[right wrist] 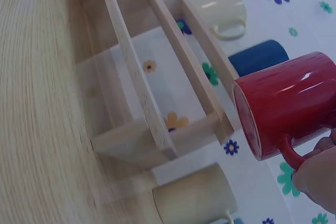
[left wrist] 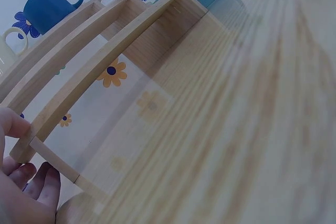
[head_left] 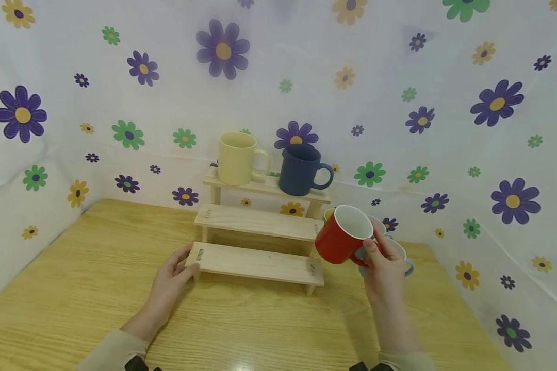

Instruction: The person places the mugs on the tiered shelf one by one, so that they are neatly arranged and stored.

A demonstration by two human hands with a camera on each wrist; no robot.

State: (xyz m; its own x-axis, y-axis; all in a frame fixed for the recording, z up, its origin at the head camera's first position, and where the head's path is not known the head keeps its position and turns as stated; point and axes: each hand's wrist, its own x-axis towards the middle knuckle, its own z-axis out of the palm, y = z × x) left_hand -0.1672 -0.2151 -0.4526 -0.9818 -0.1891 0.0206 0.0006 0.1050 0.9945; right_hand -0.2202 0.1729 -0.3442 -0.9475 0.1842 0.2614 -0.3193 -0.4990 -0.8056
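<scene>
Left hand (head_left: 170, 274) grips the wooden rack (head_left: 260, 264) by its lowest step's left end, apparently to steady it. Right hand (head_left: 383, 260) pinches the red mug (head_left: 335, 241) by its handle, tilted above the worktop (head_left: 260, 322) beside the rack, presumably keeping its base unobstructed.

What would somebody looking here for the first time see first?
Probably the bright red mug, tilted in the right hand near the right end of the wooden shelf. Then the colourful flowers all over the white backdrop. After that, perhaps the pale yellow mug and dark blue mug, side by side on the top step.
</scene>
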